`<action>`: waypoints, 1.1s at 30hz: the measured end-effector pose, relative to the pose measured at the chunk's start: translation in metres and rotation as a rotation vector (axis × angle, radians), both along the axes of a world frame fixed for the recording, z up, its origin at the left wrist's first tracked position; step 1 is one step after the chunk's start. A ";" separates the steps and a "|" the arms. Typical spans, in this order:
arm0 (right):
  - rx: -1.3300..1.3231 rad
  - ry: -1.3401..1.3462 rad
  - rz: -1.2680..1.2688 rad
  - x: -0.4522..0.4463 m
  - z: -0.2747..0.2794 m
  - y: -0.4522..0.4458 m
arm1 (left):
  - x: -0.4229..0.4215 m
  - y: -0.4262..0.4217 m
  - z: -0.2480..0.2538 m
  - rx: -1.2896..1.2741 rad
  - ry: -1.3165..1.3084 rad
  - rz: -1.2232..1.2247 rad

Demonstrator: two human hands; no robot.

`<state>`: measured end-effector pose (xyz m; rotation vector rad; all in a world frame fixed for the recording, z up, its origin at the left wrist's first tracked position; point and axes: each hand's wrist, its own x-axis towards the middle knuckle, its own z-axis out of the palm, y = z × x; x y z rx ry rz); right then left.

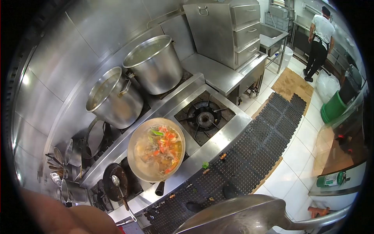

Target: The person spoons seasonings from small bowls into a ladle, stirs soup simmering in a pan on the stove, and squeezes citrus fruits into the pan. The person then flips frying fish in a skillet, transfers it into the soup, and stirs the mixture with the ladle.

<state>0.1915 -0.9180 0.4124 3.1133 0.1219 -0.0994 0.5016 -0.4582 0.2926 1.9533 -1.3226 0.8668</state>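
Note:
Very close to the camera at lower left, a blurred part of my left hand or arm (64, 216) fills the corner; its fingers cannot be made out. My right hand does not show. A large, rounded steel vessel with a long handle (241, 216) looms at the bottom edge, and what holds it is out of sight. On the stove, a wide pan (134, 171) holds steaming broth with red and orange vegetable pieces (165, 136) and a green pepper-like piece (157, 133). Beside it, a metal spoon (116, 180) rests in a dark frying pan (109, 189).
Two tall stockpots (159, 74) (124, 105) stand behind the wide pan. To its right is an unlit burner (204, 119). Black rubber mats (249, 144) cover the floor, with a green scrap (205, 165) at the stove edge. A person (321, 39) stands far right.

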 end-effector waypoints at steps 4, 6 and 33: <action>0.010 -0.015 0.004 -0.001 -0.001 -0.002 | 0.000 0.001 0.002 0.003 0.000 0.004; 0.012 -0.023 0.005 -0.001 0.000 -0.003 | 0.000 0.003 0.003 0.001 -0.003 0.008; 0.017 -0.056 0.039 0.008 -0.003 -0.014 | -0.005 0.011 0.006 0.000 -0.009 0.041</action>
